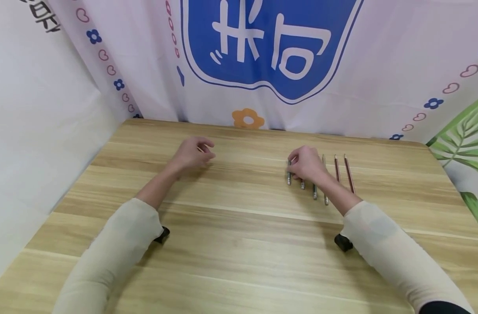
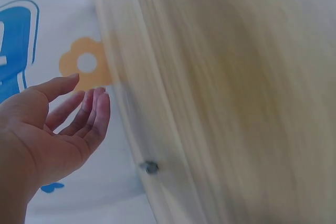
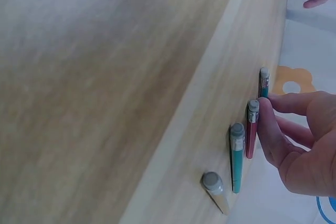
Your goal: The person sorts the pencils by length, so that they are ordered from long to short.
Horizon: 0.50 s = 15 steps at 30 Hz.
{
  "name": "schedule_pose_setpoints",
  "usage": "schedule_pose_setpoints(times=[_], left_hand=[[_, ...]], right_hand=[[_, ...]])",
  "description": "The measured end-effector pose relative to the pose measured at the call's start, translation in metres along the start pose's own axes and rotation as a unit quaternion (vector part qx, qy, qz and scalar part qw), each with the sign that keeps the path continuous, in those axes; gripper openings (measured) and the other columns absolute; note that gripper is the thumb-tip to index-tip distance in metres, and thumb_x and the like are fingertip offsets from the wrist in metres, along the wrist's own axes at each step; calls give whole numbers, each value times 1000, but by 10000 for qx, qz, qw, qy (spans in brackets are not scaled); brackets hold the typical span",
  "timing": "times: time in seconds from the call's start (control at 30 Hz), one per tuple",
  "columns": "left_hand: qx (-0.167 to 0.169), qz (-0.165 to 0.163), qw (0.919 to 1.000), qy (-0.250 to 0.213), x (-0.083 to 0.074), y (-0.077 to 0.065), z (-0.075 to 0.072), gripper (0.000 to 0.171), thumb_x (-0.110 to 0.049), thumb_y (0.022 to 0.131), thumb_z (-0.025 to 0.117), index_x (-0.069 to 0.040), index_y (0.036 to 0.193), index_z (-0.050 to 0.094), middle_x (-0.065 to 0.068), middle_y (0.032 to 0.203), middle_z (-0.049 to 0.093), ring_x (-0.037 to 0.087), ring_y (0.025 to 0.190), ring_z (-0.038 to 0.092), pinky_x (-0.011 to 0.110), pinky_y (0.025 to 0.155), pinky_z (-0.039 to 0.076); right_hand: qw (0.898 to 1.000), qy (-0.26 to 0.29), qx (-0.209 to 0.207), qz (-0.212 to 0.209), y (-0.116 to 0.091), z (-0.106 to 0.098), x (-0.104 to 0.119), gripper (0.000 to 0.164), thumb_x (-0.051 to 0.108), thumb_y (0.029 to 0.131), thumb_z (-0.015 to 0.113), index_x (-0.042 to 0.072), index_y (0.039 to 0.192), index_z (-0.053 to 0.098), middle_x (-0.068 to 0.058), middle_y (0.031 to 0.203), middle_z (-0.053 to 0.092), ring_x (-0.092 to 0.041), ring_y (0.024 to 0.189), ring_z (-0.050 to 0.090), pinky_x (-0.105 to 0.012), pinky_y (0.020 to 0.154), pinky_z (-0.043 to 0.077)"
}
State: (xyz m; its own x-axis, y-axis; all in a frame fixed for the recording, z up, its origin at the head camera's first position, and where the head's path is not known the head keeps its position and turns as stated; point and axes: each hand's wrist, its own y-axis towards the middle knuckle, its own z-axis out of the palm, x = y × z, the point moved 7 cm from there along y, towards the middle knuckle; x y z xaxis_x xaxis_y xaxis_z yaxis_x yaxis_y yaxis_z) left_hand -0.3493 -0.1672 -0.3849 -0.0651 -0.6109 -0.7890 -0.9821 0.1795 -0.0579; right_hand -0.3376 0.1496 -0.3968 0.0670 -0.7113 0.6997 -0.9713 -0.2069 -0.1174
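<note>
Several pencils lie side by side on the table, their eraser ends toward me. My right hand (image 1: 307, 163) is at the leftmost one, a teal pencil (image 1: 289, 179), with thumb and forefinger pinched about it. In the right wrist view, a red pencil (image 3: 252, 129) lies close against the fingers, then another teal pencil (image 3: 237, 163) and a tan pencil (image 3: 214, 186). Two dark red pencils (image 1: 349, 174) lie farthest right, partly behind my forearm. My left hand (image 1: 193, 152) hovers over the table's left side, fingers loosely bent, holding nothing.
The wood-grain table (image 1: 231, 244) ends at the back against a white printed cloth (image 1: 152, 65) with a blue emblem. A leaf-patterned cloth (image 1: 464, 144) hangs at the right edge. Black wrist devices (image 1: 343, 242) sit under both sleeves.
</note>
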Motion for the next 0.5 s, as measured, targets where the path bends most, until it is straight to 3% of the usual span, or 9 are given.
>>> schedule_pose_setpoints(times=[0.23,0.5], left_hand=[[-313,97,9985,445,17,-4,-23,36,-3,95,70,12,127,64,19,97,64,25,79,65,16,59,52],[-434,116,9946,930,27,-11,-43,38,-5,93,73,13,125,64,21,97,66,22,81,60,19,62,48]], right_hand=[[9998,121,-14,147,1,1,-3,37,-5,89,75,-14,123,64,-27,102,71,-13,57,69,-27,58,64],[9997,51,-92,220,1,-1,-5,36,-3,89,76,-11,123,66,-25,99,73,-14,58,70,-27,57,64]])
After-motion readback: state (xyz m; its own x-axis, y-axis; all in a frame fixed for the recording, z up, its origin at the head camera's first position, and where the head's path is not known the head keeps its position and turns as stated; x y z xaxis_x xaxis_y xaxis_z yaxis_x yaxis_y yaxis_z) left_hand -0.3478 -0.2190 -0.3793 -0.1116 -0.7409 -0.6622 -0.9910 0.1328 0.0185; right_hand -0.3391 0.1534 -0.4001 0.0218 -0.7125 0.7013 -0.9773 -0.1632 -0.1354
